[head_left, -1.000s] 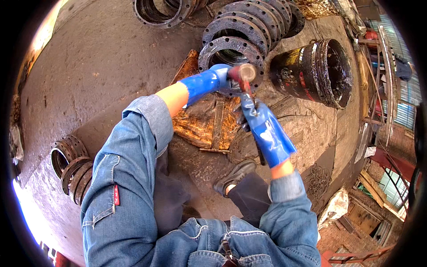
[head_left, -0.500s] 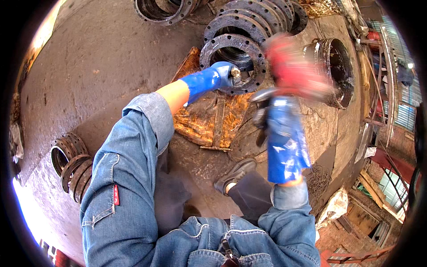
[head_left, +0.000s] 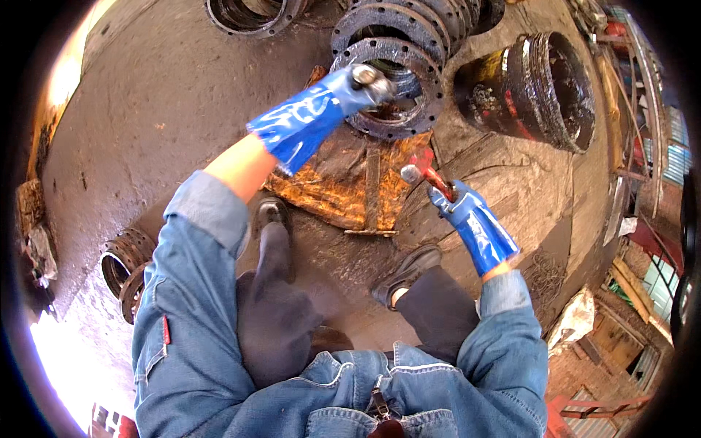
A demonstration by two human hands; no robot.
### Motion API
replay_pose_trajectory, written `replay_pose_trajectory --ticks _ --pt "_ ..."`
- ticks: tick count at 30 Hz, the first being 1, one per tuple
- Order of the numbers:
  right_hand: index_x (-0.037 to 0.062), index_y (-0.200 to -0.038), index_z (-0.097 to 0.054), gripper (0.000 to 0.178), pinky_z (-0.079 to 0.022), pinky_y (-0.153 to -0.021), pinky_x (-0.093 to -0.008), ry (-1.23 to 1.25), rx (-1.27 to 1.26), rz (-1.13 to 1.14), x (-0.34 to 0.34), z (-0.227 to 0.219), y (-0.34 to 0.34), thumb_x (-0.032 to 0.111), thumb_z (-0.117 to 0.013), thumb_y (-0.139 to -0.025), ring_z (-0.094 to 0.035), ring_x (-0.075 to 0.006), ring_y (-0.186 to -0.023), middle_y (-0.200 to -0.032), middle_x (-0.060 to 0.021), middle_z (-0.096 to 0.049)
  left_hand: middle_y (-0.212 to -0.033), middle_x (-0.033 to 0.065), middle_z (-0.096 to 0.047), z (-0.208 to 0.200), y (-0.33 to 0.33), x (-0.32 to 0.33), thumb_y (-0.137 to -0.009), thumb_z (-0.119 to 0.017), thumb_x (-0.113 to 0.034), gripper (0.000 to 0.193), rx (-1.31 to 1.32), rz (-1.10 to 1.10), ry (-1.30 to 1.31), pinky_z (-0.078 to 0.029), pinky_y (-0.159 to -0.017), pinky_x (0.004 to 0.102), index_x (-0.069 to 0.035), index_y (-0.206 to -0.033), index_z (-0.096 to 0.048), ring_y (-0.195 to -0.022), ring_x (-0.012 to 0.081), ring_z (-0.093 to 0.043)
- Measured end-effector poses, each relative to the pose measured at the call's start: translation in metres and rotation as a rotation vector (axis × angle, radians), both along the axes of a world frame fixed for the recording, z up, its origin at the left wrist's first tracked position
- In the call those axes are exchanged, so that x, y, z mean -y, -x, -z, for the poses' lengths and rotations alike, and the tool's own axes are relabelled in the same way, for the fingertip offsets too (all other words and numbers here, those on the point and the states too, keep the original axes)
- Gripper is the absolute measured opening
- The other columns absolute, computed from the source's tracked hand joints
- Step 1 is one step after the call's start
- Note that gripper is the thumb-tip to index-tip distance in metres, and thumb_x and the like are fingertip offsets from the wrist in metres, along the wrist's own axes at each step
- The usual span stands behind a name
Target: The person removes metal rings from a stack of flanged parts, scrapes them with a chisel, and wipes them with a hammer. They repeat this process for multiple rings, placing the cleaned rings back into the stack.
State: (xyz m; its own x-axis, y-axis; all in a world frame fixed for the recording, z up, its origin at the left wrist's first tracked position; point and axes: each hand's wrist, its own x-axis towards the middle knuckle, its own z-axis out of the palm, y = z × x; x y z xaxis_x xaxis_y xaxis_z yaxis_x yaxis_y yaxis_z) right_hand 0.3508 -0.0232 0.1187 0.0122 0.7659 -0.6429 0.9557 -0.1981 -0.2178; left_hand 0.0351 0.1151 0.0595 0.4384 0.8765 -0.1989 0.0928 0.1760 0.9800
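My left hand (head_left: 354,89), in a blue rubber glove, is closed round a short metal piece with a rounded end (head_left: 365,74); its kind is unclear. That hand is over the left side of the nearest dark, wet flange ring (head_left: 431,102), which has bolt holes round its rim. In a matching glove, my right hand (head_left: 456,203) grips a red hammer (head_left: 426,169) by its handle. The hammer's head is lower right of the ring, apart from it, above the ground by an orange-brown stained board (head_left: 328,197).
Behind the nearest ring, more flange rings (head_left: 387,25) lean in a row. A dark flanged pipe (head_left: 522,91) lies at right, another ring piece (head_left: 255,14) at far left. Smaller rings (head_left: 124,263) are beside my left arm. My shoes (head_left: 409,274) stand before the board.
My right hand has come down and toward me with the hammer, which was blurred by motion beside the ring. My left hand has shifted up and slightly left, still closed on the metal piece.
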Motion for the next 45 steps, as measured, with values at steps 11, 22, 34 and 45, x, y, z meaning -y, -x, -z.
replay_pose_trajectory --ticks 11,22,34,45 --pt "0.0109 -0.088 -0.067 0.013 -0.056 -0.065 -0.0403 -0.222 0.203 -0.84 0.013 0.071 0.022 0.018 -0.068 -0.077 -0.067 -0.0305 -0.072 -0.079 -0.0095 -0.068 -0.106 0.0099 -0.069 0.063 0.054 0.13 -0.1 -0.055 -0.03 0.03 0.173 -0.328 0.97 -0.058 -0.072 0.0352 -0.004 -0.114 -0.061 -0.095 0.0212 -0.066" --pt "0.0125 -0.097 -0.075 0.026 -0.054 -0.07 -0.0431 0.198 0.054 -0.664 0.141 0.202 0.144 0.021 -0.051 -0.089 -0.072 -0.0273 -0.088 -0.097 -0.0095 -0.074 -0.1 0.0055 -0.069 0.088 0.039 0.157 -0.1 -0.053 -0.027 0.022 0.119 -0.46 1.154 -0.058 -0.071 0.042 -0.009 -0.109 -0.063 -0.092 0.0208 -0.067" --pt "0.0054 -0.093 -0.065 0.016 -0.051 -0.067 -0.0391 0.116 -0.233 -0.396 0.083 0.014 0.081 0.02 -0.065 -0.086 -0.064 -0.0239 -0.074 -0.079 -0.0107 -0.066 -0.091 0.0106 -0.068 0.08 0.052 0.16 -0.095 -0.06 -0.023 0.028 -0.138 -0.119 0.919 -0.057 -0.066 0.0337 0.0 -0.109 -0.065 -0.074 0.0191 -0.064" --pt "0.0008 -0.109 -0.062 0.022 -0.053 -0.074 -0.0276 -0.022 -0.928 0.495 0.029 -0.077 0.088 0.017 -0.065 -0.093 -0.064 -0.0125 -0.083 -0.091 -0.0049 -0.066 -0.107 0.0046 -0.071 -0.047 -0.043 0.166 -0.095 -0.057 -0.044 0.041 0.071 0.735 0.592 -0.052 -0.057 0.0274 -0.013 -0.122 -0.061 -0.083 0.0144 -0.067"
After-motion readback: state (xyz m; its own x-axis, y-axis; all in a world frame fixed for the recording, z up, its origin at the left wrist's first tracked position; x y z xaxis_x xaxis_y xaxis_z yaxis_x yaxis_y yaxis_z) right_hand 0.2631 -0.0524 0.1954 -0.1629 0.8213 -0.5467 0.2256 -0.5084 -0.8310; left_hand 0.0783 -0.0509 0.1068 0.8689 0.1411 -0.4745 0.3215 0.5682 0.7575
